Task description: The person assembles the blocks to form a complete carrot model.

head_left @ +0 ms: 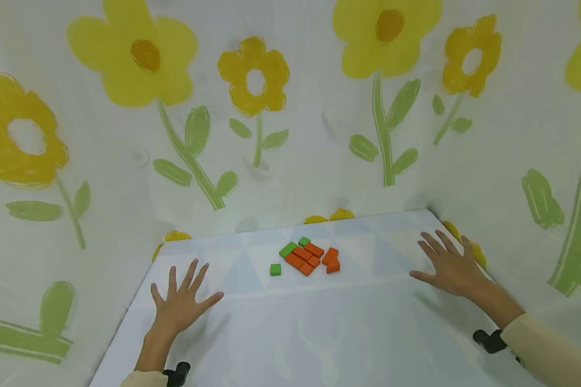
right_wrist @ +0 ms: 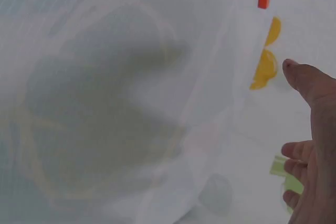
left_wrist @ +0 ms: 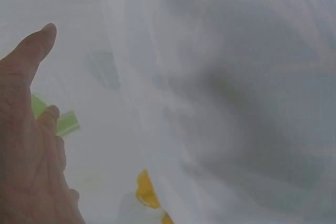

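Both hands are spread over the table with nothing in them. My left hand (head_left: 178, 306) is above the table's left side, fingers splayed and thumb toward the middle. Over the right edge hovers my right hand (head_left: 452, 269), its fingers likewise apart. Between them, toward the back, lies a flat cluster of orange blocks (head_left: 306, 257) with a green block (head_left: 288, 249) against its left side and another green block (head_left: 304, 242) at its back. Two orange blocks (head_left: 332, 262) lie just right of the cluster. A single green block (head_left: 275, 270) sits apart at its left front.
The white table (head_left: 290, 333) has a pale triangle pattern and casts back soft reflections. A white curtain (head_left: 300, 177) printed with yellow flowers hangs around its back and sides. Black wrist straps (head_left: 490, 341) show by the cuffs.
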Demonstrator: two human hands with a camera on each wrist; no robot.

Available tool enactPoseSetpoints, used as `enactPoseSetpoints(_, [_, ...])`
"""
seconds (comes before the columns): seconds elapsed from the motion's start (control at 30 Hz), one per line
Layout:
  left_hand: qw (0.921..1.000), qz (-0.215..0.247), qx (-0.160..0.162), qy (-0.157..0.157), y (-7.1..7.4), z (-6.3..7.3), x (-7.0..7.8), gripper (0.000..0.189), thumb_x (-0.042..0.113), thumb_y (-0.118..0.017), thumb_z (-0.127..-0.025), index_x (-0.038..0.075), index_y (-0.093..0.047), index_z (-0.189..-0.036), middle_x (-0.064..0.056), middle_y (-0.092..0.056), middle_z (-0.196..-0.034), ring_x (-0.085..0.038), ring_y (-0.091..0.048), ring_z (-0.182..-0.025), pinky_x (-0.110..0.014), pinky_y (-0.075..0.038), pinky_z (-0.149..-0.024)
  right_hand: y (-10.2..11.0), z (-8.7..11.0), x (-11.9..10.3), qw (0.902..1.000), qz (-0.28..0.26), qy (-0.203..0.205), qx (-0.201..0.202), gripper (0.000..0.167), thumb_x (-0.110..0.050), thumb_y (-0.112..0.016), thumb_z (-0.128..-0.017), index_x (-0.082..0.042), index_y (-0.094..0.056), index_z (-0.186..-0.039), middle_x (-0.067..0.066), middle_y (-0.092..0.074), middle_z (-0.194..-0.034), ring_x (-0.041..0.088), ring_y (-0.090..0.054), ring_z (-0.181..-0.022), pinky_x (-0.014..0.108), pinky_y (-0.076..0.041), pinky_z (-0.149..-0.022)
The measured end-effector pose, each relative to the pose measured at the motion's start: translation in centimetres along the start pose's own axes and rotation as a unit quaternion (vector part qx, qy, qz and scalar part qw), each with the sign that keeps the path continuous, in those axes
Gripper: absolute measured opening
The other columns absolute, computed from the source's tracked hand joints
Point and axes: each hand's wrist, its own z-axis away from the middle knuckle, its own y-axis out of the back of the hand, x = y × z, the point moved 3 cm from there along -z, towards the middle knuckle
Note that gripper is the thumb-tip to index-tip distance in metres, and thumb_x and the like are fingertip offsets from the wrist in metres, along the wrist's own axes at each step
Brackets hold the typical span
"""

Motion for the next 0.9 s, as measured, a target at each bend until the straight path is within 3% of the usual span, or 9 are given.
enactPoseSetpoints(0.17, [0.9997,0.005,0.005,-0.021,-0.4,-2.2,2.6,0.095,0.078,-0.049,-0.086,0.026,-0.022,-0.161,-0.003,-0.010,-0.168,-0.048,0.004,-0.148,-0.077,0.017,-0.100,-0.2,-2.1,-2.7,0.9984,-0.047,0.024,0.020,0.086,-0.061,-0.065,-0.088,0.000,-0.045,-0.147,0.018,-0.039,-0.152,0.040,-0.026,-0.141,0.073,-0.011,-0.104])
enactPoseSetpoints(0.33, [0.9977,0.009,0.048,-0.047,-1.2,-5.2,6.1,0.091,0.071,-0.058,-0.086,0.016,-0.038,-0.155,-0.006,-0.033,-0.160,-0.041,-0.021,-0.144,-0.072,-0.003,-0.106,-0.8,-4.3,-4.9,0.9962,-0.078,0.025,0.031,0.077,-0.049,-0.071,-0.088,0.000,-0.049,-0.144,0.017,-0.045,-0.148,0.038,-0.032,-0.137,0.069,-0.021,-0.100])
enactPoseSetpoints(0.47, [0.9964,0.021,0.057,-0.059,-2.4,-7.2,9.0,0.082,0.065,-0.062,-0.087,0.016,-0.046,-0.150,-0.009,-0.046,-0.150,-0.038,-0.034,-0.136,-0.067,-0.014,-0.104,-1.6,-6.0,-6.6,0.9947,-0.101,0.012,0.019,0.076,-0.049,-0.071,-0.088,-0.002,-0.050,-0.144,0.017,-0.046,-0.148,0.039,-0.035,-0.135,0.067,-0.023,-0.099])
enactPoseSetpoints(0.7, [0.9955,0.065,0.051,-0.046,-5.2,-9.5,13.2,0.072,0.060,-0.064,-0.088,0.015,-0.053,-0.143,-0.009,-0.053,-0.142,-0.033,-0.042,-0.130,-0.060,-0.021,-0.103,-2.8,-9.6,-10.3,0.9949,-0.101,0.001,-0.001,0.073,-0.052,-0.072,-0.086,-0.005,-0.055,-0.140,0.016,-0.051,-0.143,0.037,-0.040,-0.132,0.065,-0.027,-0.100])
enactPoseSetpoints(0.9, [0.9961,0.076,0.038,-0.024,-7.7,-10.2,15.2,0.066,0.054,-0.068,-0.088,0.014,-0.058,-0.139,-0.009,-0.058,-0.135,-0.032,-0.048,-0.124,-0.061,-0.024,-0.103,-5.0,-11.7,-13.5,0.9942,-0.099,-0.017,-0.039,0.071,-0.054,-0.072,-0.086,-0.007,-0.058,-0.137,0.013,-0.055,-0.139,0.034,-0.042,-0.130,0.063,-0.027,-0.102])
